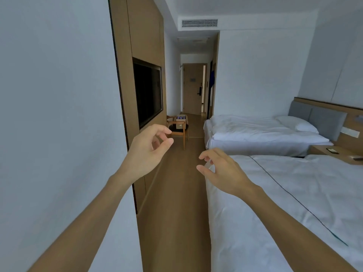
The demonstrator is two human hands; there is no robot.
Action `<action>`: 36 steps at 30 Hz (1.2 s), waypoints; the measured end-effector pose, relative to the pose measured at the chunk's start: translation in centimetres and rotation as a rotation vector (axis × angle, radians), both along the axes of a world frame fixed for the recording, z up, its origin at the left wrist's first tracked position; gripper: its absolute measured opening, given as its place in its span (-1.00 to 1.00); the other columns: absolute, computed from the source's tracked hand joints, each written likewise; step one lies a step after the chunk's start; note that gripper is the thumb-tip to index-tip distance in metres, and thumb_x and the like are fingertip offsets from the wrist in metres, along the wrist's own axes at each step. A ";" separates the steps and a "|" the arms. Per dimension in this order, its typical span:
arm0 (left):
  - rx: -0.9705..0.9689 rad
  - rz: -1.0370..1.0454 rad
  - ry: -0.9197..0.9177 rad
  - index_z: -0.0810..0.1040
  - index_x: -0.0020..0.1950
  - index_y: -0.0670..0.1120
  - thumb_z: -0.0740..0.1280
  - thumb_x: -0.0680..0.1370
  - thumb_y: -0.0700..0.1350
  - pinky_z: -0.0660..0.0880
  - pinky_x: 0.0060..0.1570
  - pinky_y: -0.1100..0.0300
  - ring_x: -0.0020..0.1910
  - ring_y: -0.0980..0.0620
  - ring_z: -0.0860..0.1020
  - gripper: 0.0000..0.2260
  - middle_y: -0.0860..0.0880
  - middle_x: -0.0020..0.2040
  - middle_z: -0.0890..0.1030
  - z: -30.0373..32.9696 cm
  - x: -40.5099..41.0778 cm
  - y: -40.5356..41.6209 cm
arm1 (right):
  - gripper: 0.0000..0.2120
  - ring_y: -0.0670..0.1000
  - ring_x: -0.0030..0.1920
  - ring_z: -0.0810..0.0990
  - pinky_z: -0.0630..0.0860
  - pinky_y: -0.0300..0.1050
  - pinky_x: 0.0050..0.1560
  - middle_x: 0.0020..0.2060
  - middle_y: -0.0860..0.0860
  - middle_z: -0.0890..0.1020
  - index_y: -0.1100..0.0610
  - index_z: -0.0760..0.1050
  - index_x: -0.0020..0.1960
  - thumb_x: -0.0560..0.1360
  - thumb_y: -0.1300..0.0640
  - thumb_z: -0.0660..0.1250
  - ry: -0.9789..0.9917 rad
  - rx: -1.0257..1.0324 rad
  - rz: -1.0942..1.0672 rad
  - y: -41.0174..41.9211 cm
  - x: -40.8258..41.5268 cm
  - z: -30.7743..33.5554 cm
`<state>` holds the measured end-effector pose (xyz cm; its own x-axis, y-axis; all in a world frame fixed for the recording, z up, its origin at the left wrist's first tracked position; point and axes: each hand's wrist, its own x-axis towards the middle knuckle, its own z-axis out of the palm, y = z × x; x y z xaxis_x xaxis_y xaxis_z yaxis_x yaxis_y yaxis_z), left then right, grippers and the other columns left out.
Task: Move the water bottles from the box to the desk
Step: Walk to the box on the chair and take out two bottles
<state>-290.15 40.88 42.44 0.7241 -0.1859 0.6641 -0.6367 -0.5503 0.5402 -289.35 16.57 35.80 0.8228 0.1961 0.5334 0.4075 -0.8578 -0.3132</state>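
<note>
Both hands are raised in front of the person with nothing in them; the left hand (146,148) has its fingers loosely curled, thumb and forefinger apart, and the right hand (220,169) is relaxed the same way, fingers slack and parted. The box (180,121) sits on a wooden chair (179,132) far down the corridor, against the left wall below the dark TV (148,93); purple caps of the water bottles (181,116) show at its top, too small to count. No desk is in view. The step in hand looks like the walk to the box; it goes best straight along the strip of floor (176,193) between the wall panel and the 2 beds (275,183), hands kept free until the chair is close, then 1 bottle gripped low round its body per hand.
</note>
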 end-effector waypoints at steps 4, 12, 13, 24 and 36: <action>0.012 0.015 -0.005 0.52 0.18 0.10 0.33 0.57 0.02 0.38 -0.20 0.55 -0.07 0.22 0.51 -0.81 0.19 -0.03 0.56 -0.1 6.7 -1.2 | -0.70 -0.19 0.04 0.45 0.49 -0.19 0.03 0.05 -0.25 0.42 -0.16 0.40 0.19 0.53 -0.24 0.20 0.016 -0.024 0.013 -1.7 6.8 -0.9; 0.010 -0.013 -0.022 0.49 0.30 0.05 0.36 0.56 -0.03 0.41 -0.15 0.53 -0.08 0.21 0.57 -0.70 0.12 0.18 0.52 -2.4 22.4 -3.2 | -0.66 -0.14 0.12 0.49 0.49 -0.14 0.05 0.23 -0.22 0.43 -0.14 0.38 0.25 0.53 -0.24 0.21 0.047 -0.052 0.033 -3.7 22.1 -3.0; 0.001 -0.023 -0.019 0.48 0.31 0.06 0.36 0.56 -0.02 0.40 -0.15 0.54 -0.08 0.22 0.58 -0.68 0.12 0.19 0.51 -2.6 24.7 -3.4 | -0.65 -0.13 0.12 0.49 0.50 -0.13 0.04 0.24 -0.23 0.42 -0.14 0.37 0.25 0.53 -0.24 0.21 0.044 -0.062 0.030 -3.8 24.2 -3.1; -0.058 -0.048 0.032 0.43 0.35 0.07 0.34 0.56 0.01 0.37 -0.17 0.59 -0.04 0.27 0.55 -0.64 0.15 0.21 0.51 -2.0 48.1 -7.2 | -0.64 -0.16 0.07 0.53 0.54 -0.15 -0.08 0.19 -0.24 0.42 -0.16 0.36 0.24 0.52 -0.28 0.21 0.024 -0.051 -0.036 -6.6 45.2 -2.4; -0.010 -0.028 0.010 0.47 0.29 0.08 0.35 0.56 -0.01 0.38 -0.18 0.56 -0.06 0.28 0.54 -0.70 0.17 0.10 0.54 -4.6 73.0 -13.4 | -0.64 -0.18 0.02 0.48 0.31 -0.37 -0.13 0.24 -0.21 0.41 -0.13 0.36 0.28 0.55 -0.23 0.22 0.074 -0.068 -0.045 -13.5 70.2 -4.5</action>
